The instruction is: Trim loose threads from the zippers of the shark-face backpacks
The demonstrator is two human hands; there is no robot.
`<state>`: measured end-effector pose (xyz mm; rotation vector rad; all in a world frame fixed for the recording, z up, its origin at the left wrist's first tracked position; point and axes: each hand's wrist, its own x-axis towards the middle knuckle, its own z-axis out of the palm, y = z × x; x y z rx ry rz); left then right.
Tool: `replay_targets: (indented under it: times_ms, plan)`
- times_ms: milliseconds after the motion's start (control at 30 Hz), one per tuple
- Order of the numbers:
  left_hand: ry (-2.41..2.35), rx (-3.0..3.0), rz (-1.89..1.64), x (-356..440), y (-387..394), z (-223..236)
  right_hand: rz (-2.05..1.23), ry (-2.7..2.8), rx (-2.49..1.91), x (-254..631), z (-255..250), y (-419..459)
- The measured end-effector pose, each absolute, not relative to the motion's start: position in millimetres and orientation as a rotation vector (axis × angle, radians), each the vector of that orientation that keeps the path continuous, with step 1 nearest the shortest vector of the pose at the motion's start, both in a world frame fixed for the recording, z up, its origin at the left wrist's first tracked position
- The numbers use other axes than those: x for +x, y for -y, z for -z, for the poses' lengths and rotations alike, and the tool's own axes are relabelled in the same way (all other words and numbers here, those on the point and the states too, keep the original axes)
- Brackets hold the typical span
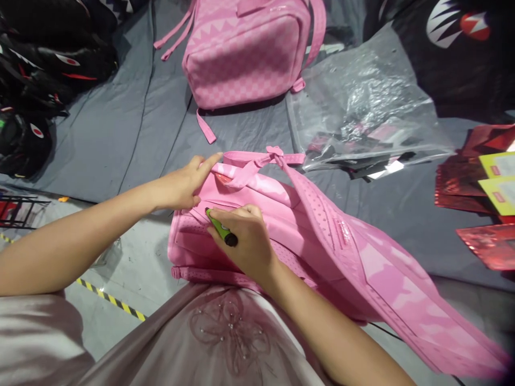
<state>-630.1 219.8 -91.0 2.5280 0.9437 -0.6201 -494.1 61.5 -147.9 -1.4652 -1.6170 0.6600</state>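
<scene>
A pink backpack (pixel 277 236) lies across my lap against the table edge, its perforated back panel and straps towards me. My left hand (pixel 189 182) grips the bag's left end, with the index finger stretched along its upper edge and the thumb on the near side. In my right hand (pixel 251 241) is a short green tool with black ends (pixel 221 228), closed in the fingers over the back panel. The tool's exact kind is unclear. One wide camouflage-patterned shoulder strap (pixel 374 252) runs off to the lower right.
Another pink backpack (pixel 245 64) with checks stands on the grey-covered table (pixel 120 128). A clear plastic bag (pixel 370 102) of small pieces lies to its right. Red packets (pixel 462 185) and yellow cards (pixel 501 193) are at the right edge. Black bags (pixel 72 64) sit at the left.
</scene>
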Motion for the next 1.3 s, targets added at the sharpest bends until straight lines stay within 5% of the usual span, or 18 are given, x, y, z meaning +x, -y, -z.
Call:
replay_targets:
  times_ms: [467,700,767,900,1033,1300]
  plan:
    - [-0.976,2.495,0.512,-637,-218,98,-0.716,1.659,-1.448,-496,136,-73]
    - [-0.915,2.564,0.320,-655,-229,129,0.163,1.219,-1.586,-380,80,-10]
    - [-0.911,2.571,0.309,-654,-229,132,0.329,1.201,-1.890,-329,91,-13]
    - [-0.957,2.553,0.396,-644,-222,121,-0.032,1.748,-2.400,-256,141,-56]
    - [-1.013,2.520,0.480,-633,-214,105,0.084,2.292,-2.385,-240,179,-91]
    - [-1.051,2.522,0.522,-634,-209,99,0.198,2.353,-2.446,-240,189,-100]
